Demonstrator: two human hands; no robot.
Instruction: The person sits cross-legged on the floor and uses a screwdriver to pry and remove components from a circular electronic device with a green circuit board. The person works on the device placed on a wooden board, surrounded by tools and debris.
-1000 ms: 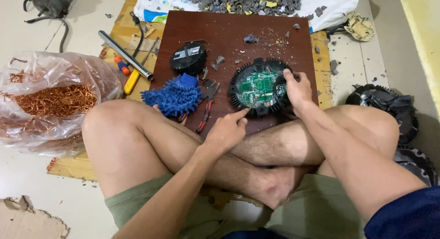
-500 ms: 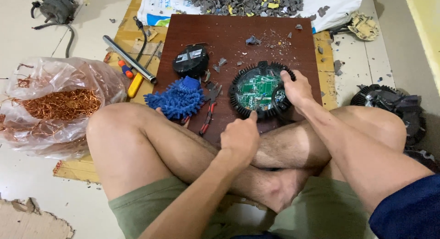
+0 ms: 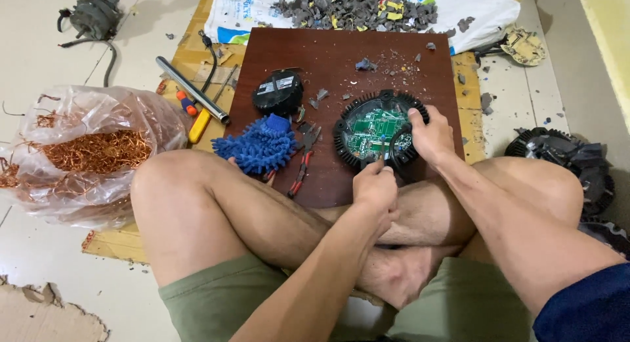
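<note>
A round black finned housing (image 3: 344,131) with a green circuit board (image 3: 367,127) inside lies on a dark brown board (image 3: 341,60) in front of my crossed legs. My right hand (image 3: 430,135) grips the housing's right rim, thumb over the edge. My left hand (image 3: 375,184) is at the near rim with fingers closed in a pinch; what they pinch is hidden. A black wire loop (image 3: 394,145) curves between the two hands.
Red-handled pliers (image 3: 302,161), a blue fluffy mitt (image 3: 256,148) and a black module (image 3: 278,93) lie left of the housing. Further left are a metal tube (image 3: 191,89), a yellow-handled screwdriver (image 3: 200,124) and a bag of copper wire (image 3: 92,152). Grey fragments (image 3: 354,7) are heaped behind; a black fan part (image 3: 564,158) lies right.
My left hand has moved forward from above my shin to the housing's near rim and closed there. My right hand stays on the right rim.
</note>
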